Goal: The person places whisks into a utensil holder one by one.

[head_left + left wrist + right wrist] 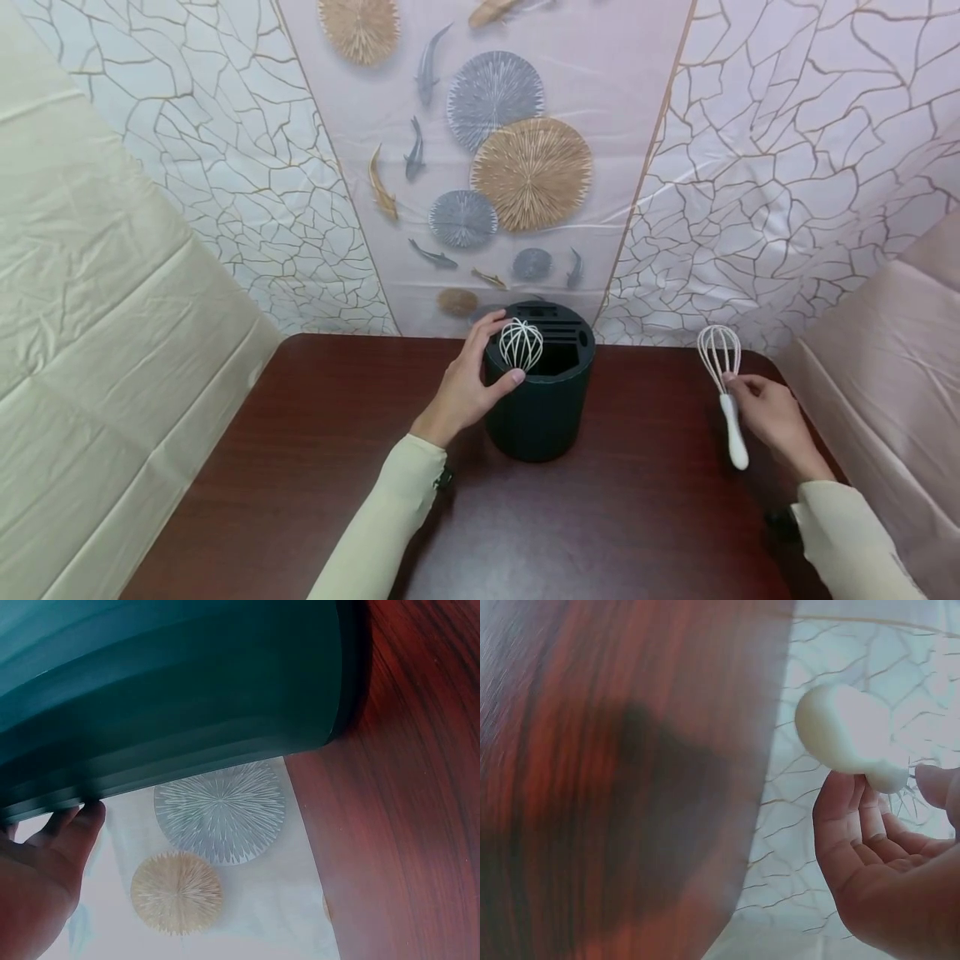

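A dark green utensil holder [536, 421] stands upright on the table, its top divided into a large opening and several narrow slots. A whisk [521, 345] is in the large opening, wire head up, its handle hidden inside. My left hand [468, 379] holds the holder's left side, thumb at the front rim and fingers towards the back; in the left wrist view its fingertips [94, 812] touch the wall. Over at the right, my right hand [768, 417] pinches a second whisk [733, 431] where the wires meet the white handle. Its wire head points up, its handle down.
The dark red-brown wooden table [337, 517] ends at a patterned cloth backdrop [532, 167] behind the holder. A pale cloth [105, 333] slopes along the left side, and a pinkish cloth [892, 350] is close to the right hand.
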Demonstrator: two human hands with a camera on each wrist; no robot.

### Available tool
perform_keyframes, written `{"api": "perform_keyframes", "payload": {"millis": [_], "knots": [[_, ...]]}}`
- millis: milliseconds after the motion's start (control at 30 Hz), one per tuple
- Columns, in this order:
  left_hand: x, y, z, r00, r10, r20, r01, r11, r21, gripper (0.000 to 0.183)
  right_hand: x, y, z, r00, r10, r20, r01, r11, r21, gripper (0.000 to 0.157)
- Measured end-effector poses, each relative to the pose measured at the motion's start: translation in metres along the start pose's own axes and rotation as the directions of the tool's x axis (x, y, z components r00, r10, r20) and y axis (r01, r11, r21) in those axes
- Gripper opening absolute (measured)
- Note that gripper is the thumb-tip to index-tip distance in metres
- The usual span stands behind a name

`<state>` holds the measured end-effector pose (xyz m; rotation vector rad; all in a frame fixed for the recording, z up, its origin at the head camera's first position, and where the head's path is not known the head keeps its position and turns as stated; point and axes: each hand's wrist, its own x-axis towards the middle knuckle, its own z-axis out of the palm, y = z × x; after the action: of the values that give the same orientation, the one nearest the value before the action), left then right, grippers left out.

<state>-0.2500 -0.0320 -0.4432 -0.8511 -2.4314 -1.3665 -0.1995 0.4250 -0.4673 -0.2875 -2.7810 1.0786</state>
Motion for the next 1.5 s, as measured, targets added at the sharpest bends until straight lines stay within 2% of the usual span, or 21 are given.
{"api": "perform_keyframes", "payload": {"millis": [233,633,833,1000,1200,1300,1500], "knots": [[0.001,0.0,0.0,1.0,-0.006,-0.005,0.006,1.0,-0.009,0.079,-0.009,-0.021,-0.005,1.0,0.014,0.011,-0.016,0.994,0.111,0.074],[0.0,-0.001,0.002,1.0,0.0,-0.007,0.0,1.0,0.004,0.08,-0.018,-0.057,-0.01,0.999,-0.045,-0.006,0.045,0.977,0.209,0.062],[0.0,0.001,0.001,1.0,0.0,-0.006,0.0,1.0,-0.001,0.079,-0.025,-0.075,-0.016,0.999,-0.047,0.003,0.044,0.956,0.289,0.059],[0.0,0.001,0.001,1.0,-0.004,-0.008,0.004,1.0,0.003,0.08,-0.03,-0.09,-0.021,0.995,-0.077,0.055,0.052,0.932,0.359,0.059],[0.001,0.001,0.001,1.0,-0.017,0.007,0.017,1.0,0.009,0.08,-0.034,-0.106,-0.024,0.986,-0.146,0.083,0.094,0.889,0.448,0.048],[0.001,0.002,0.0,1.0,-0.018,0.007,0.018,1.0,0.01,0.081,-0.036,-0.116,-0.024,0.979,-0.176,0.1,0.111,0.879,0.463,0.05],[0.0,0.001,0.0,1.0,-0.018,0.003,0.018,1.0,0.01,0.08,-0.038,-0.132,-0.025,0.961,-0.244,0.128,0.142,0.836,0.53,0.052]]}}
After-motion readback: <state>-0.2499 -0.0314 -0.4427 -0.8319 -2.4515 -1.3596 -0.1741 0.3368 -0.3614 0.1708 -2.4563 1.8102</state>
